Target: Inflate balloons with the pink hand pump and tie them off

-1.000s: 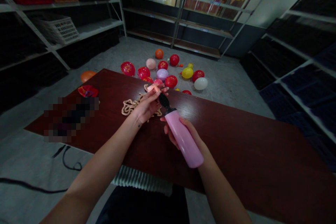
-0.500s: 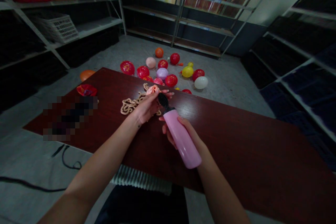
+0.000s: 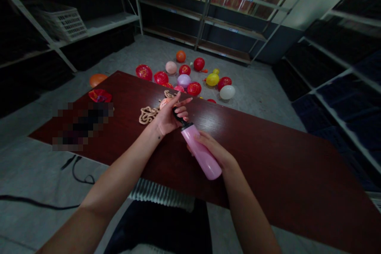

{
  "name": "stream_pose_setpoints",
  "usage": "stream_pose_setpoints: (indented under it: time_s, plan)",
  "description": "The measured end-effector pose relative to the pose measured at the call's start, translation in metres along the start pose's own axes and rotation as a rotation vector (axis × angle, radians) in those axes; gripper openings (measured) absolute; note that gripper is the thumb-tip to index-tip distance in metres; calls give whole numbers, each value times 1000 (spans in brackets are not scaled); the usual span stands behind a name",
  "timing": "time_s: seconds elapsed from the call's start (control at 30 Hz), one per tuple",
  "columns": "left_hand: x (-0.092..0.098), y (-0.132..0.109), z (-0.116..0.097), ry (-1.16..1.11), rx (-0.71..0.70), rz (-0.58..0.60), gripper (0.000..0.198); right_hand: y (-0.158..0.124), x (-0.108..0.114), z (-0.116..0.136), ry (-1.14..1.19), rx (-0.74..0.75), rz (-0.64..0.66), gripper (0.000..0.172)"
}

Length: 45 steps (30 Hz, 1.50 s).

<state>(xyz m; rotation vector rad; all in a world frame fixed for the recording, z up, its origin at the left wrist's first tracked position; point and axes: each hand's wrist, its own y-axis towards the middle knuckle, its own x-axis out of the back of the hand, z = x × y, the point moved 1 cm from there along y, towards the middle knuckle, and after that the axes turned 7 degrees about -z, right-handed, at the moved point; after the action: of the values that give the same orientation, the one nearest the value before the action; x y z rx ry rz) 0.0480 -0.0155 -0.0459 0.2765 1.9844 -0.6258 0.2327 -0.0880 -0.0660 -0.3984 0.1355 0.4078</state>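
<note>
A pink balloon pump (image 3: 202, 154) with a black end (image 3: 178, 117) slants over the table between my hands. My right hand (image 3: 212, 147) is wrapped round its pink barrel. At the black end, my left hand (image 3: 171, 117) is closed with several fingers curled over it, while the thumb and index finger stretch away. Behind the left hand shows a bit of crumpled peach material (image 3: 163, 104), perhaps balloons, partly hidden. A tan, rope-like twisted heap (image 3: 148, 115) lies beside it on the table.
The dark red table (image 3: 268, 166) holds a crumpled red item (image 3: 100, 95) and a blurred-out object at left. Several inflated balloons (image 3: 194, 88) lie on the floor beyond. Shelving racks (image 3: 232, 27) stand around; a black cable (image 3: 38, 202) runs along the floor at left.
My left fingers have curled round the pump's black end, where they were stretched out beside it before. The pump has moved slightly up and left in view.
</note>
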Motion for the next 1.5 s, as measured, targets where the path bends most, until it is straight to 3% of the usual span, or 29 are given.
stream_pose_setpoints:
  time_s: [0.13,0.2,0.47,0.63,0.97,1.13,1.27,1.5]
  plan:
    - [3,1,-4,-31,-80,-102,41,0,-2,2,-208,-71,57,83]
    - [4,-1,-7,-18,-128,-149,46,1,-5,2,-294,-59,45,86]
    - [8,-3,-25,-105,-395,-315,52,6,-2,5,-661,131,-81,68]
    - [17,-6,-42,-220,-510,-400,49,5,3,11,-931,354,-143,62]
    - [21,-24,-64,-346,-693,-340,49,-4,38,23,-1456,451,-497,55]
    - [20,-25,-62,-322,-761,-313,55,-8,50,25,-1537,581,-587,47]
    - [16,-23,-55,-312,-802,-367,54,-7,55,19,-1610,632,-677,46]
    - [1,-23,-36,-325,-847,-469,47,-3,42,15,-1750,712,-712,48]
